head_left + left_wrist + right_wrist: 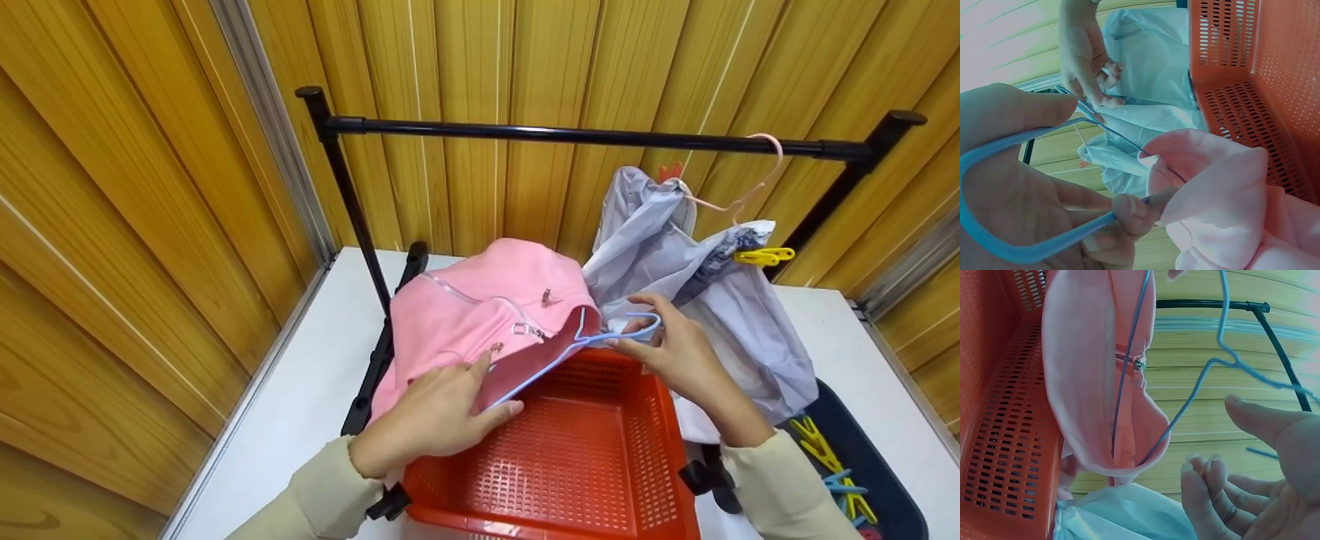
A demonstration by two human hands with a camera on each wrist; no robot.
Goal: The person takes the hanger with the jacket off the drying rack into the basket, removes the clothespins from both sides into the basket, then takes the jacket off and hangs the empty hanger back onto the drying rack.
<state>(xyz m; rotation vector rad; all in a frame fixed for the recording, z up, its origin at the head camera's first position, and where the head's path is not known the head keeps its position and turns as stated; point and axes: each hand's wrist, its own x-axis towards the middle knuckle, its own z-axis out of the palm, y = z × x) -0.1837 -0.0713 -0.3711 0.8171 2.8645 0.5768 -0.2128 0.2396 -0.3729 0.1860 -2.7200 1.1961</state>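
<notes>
A pink zip-up garment point(465, 315) lies draped over the far left rim of an orange basket point(585, 450). A thin blue wire hanger point(555, 356) runs out of its opening. My left hand point(495, 390) lies on the garment's hem and pinches the hanger's shoulder bend point(994, 147) between thumb and fingers. My right hand point(636, 331) grips the hanger at its hook, above the basket's far rim. In the right wrist view the hanger wire point(1220, 309) goes up inside the pink garment point(1089, 371), beside my loosely curled fingers point(1207, 489).
A black clothes rack rail point(570, 135) crosses behind. A pale grey garment point(720, 307) hangs from it on a pink hanger point(765, 172), held with a yellow peg point(763, 256). A dark tray point(877, 480) of coloured pegs sits right. Everything stands on a white table point(300, 390) with wooden walls around.
</notes>
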